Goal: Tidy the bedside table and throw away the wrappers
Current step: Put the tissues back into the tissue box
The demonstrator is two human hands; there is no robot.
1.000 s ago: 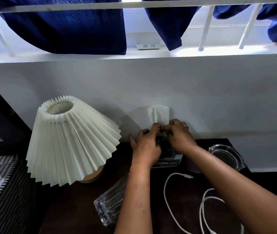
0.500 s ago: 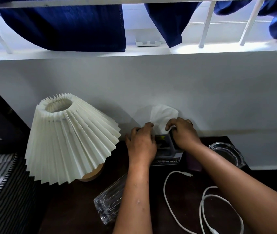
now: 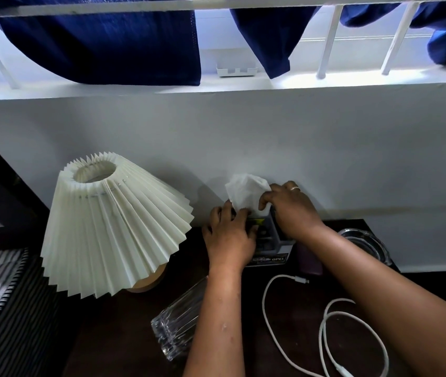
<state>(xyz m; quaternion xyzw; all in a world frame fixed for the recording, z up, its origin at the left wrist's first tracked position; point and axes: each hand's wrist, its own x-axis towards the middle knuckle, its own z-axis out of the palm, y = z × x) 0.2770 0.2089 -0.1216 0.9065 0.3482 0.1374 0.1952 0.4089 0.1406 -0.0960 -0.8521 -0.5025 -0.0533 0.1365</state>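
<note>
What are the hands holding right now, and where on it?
Right hand pinches the white tissue at its right edge; left hand touches its lower edge, resting on the box.

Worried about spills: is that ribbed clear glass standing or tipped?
Tipped: the ribbed clear glass lies on its side on the dark table.

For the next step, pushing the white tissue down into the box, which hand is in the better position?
Likely the right hand: its fingers already pinch the tissue above the box. The left hand rests lower, against the box's side, apparently steadying it.
</note>
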